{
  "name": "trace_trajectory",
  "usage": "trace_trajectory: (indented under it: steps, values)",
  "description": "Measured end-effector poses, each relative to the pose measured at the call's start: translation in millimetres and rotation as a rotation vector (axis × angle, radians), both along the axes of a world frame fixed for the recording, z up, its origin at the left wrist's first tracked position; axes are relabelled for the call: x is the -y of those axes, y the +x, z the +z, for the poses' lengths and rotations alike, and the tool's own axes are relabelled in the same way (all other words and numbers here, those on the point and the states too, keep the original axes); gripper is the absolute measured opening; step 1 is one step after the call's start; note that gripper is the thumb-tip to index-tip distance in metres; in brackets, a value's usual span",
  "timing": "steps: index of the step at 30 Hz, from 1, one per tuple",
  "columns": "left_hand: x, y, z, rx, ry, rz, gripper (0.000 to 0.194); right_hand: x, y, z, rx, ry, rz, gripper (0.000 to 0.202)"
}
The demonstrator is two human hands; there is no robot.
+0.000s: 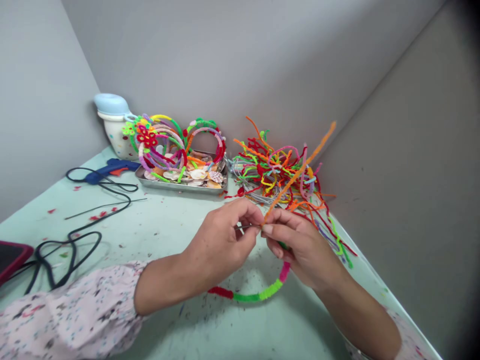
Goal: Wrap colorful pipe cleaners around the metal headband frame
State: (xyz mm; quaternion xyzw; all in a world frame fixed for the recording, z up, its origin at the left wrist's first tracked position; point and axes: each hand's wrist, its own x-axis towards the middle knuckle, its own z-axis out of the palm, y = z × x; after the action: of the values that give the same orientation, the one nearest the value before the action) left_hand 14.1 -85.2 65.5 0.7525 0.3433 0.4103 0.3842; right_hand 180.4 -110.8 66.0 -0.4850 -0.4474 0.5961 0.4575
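Observation:
A headband [258, 296] wrapped in red, green, light green and pink fuzzy pipe cleaner curves below my hands. My right hand [303, 245] is closed round its wrapped side, thumb and finger pinching where an orange pipe cleaner [305, 162] meets the band. The pipe cleaner's long free end slants up to the right. Fingertips of my left hand [225, 237] pinch at the same spot, almost touching the right ones. A thin bare wire of the band shows between the left fingers. Part of the band is hidden behind my left hand and wrist.
A metal tray [180, 187] holds shells and colourful wrapped hoops. Right of it lies a tangled pile of pipe cleaners [275, 167]. At the left are a blue glue gun [99, 172], a black cord [71, 240], a blue-lidded white container [118, 132] and a red-edged phone [17, 257]. Walls border the table.

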Motion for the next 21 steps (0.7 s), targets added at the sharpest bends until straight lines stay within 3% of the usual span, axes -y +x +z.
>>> trace_trajectory:
  steps: [5, 10, 21]
  values:
    - [-1.6, -0.9, -0.4, -0.034, 0.095, -0.006, 0.013, -0.5, 1.0, 0.6, -0.038, 0.02, 0.033, 0.016]
    - [-1.6, -0.8, -2.4, -0.049, 0.168, -0.022, 0.013, 0.0, 1.2, -1.2, 0.087, 0.07, -0.011, 0.02]
    - [-2.9, -3.0, -3.6, -0.046, 0.317, -0.103, 0.014, 1.3, -1.1, 0.9, 0.051, 0.008, -0.023, 0.02]
